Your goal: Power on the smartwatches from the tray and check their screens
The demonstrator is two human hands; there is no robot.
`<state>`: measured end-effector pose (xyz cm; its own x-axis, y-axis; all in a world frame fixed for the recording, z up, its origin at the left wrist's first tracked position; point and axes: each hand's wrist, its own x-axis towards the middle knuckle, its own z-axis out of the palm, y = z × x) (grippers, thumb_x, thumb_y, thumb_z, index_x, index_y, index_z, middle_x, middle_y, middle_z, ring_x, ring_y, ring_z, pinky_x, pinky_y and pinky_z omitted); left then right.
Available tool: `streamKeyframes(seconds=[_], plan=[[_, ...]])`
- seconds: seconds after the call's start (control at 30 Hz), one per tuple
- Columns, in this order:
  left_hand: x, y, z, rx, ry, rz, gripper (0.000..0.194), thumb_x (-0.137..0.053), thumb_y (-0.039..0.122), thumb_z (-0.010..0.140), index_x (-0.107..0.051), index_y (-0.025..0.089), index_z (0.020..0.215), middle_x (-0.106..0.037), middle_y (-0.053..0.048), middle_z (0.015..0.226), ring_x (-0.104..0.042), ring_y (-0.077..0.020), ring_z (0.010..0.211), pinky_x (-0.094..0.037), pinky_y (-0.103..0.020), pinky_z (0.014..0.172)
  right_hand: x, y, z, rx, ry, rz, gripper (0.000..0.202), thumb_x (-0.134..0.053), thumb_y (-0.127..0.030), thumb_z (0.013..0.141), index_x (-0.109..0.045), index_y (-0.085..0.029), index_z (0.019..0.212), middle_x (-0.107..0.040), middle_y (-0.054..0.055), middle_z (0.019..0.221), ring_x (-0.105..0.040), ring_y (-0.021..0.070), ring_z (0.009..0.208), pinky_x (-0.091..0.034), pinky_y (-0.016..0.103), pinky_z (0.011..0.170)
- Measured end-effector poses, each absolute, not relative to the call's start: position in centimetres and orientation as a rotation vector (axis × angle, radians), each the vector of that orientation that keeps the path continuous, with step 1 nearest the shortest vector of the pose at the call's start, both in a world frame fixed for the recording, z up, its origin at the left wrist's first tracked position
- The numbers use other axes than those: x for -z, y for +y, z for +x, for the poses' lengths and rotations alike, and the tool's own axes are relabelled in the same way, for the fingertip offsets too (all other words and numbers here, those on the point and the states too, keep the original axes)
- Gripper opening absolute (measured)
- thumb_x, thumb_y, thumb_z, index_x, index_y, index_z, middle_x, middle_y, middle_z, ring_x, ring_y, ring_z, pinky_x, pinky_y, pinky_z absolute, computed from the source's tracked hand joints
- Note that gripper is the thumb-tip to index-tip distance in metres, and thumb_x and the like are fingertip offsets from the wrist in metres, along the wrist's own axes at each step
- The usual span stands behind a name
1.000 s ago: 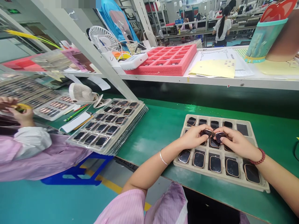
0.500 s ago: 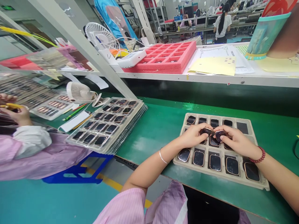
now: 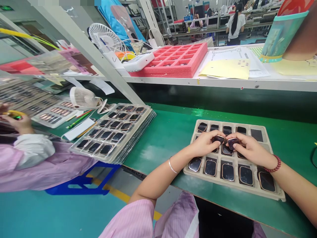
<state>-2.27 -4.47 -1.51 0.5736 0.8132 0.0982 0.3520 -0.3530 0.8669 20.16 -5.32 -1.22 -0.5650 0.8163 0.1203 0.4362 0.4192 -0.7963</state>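
Note:
Over a beige compartment tray (image 3: 236,187) on the green bench, each of my hands pinches a small, dark-faced smartwatch case. My left hand (image 3: 206,142) is closed on one watch case (image 3: 219,139), gripped at its edges. Close beside it, my right hand (image 3: 252,150) is closed on a second watch case (image 3: 232,143), thumb across its lower corner. Both cases are tilted and nearly meet. Below them, the tray holds rows of similar cases, such as one watch case (image 3: 228,172) in the front row. My hands cover part of the middle row.
To the left stands a stack of clear trays (image 3: 111,132) filled with watch cases, by a small white fan (image 3: 83,98). A shelf (image 3: 223,82) overhead bears a pink foam tray (image 3: 193,66), papers and a cup (image 3: 281,38). At far left, a co-worker's hand (image 3: 21,122) holds something yellow.
My hands and both watch cases stay almost in place; the right one's face tilts very slightly. At far left, the co-worker's hands shift a little and a green light shows there.

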Motion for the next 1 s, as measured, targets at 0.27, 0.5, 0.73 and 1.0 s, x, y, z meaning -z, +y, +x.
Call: streamKeyframes(seconds=[0.27, 0.5, 0.73, 1.0], plan=[[1.52, -4.46, -2.23, -0.670, 0.940, 1.937, 0.030, -0.047, 0.018, 0.083, -0.057, 0.017, 0.111, -0.066, -0.005, 0.100, -0.058, -0.0125, 0.076, -0.044, -0.023, 0.066, 1.14, -5.41, 20.10, -0.993, -2.195, -1.074, 0.030, -0.046, -0.019, 0.088, -0.058, -0.022, 0.115, -0.067, 0.008, 0.111, -0.064, 0.0254, 0.096, -0.052, 0.039, 0.081], [1.42, -4.49, -2.23, -0.680, 0.938, 1.947, 0.030, -0.046, 0.017, 0.082, -0.058, 0.017, 0.110, -0.065, -0.005, 0.103, -0.058, -0.0127, 0.079, -0.043, -0.023, 0.068, 1.27, -5.45, 20.24, -1.026, -2.201, -1.090, 0.032, -0.045, -0.015, 0.088, -0.055, -0.023, 0.117, -0.067, 0.007, 0.111, -0.064, 0.0258, 0.098, -0.051, 0.039, 0.082], [1.48, -4.46, -2.24, -0.692, 0.931, 1.947, 0.031, -0.047, 0.017, 0.082, -0.057, 0.017, 0.112, -0.066, -0.005, 0.106, -0.059, -0.0139, 0.083, -0.044, -0.024, 0.071, 1.04, -5.45, 20.08, -1.033, -2.191, -1.077, 0.029, -0.044, -0.015, 0.087, -0.056, -0.023, 0.112, -0.066, 0.005, 0.108, -0.063, 0.0245, 0.097, -0.052, 0.037, 0.079], [1.39, -4.49, -2.19, -0.684, 0.956, 1.960, 0.032, -0.047, 0.016, 0.081, -0.058, 0.017, 0.111, -0.066, -0.005, 0.104, -0.057, -0.0126, 0.076, -0.043, -0.024, 0.067, 0.99, -5.47, 20.03, -0.995, -2.197, -1.090, 0.028, -0.045, -0.017, 0.086, -0.057, -0.022, 0.110, -0.068, 0.006, 0.107, -0.064, 0.0254, 0.095, -0.053, 0.037, 0.077]])
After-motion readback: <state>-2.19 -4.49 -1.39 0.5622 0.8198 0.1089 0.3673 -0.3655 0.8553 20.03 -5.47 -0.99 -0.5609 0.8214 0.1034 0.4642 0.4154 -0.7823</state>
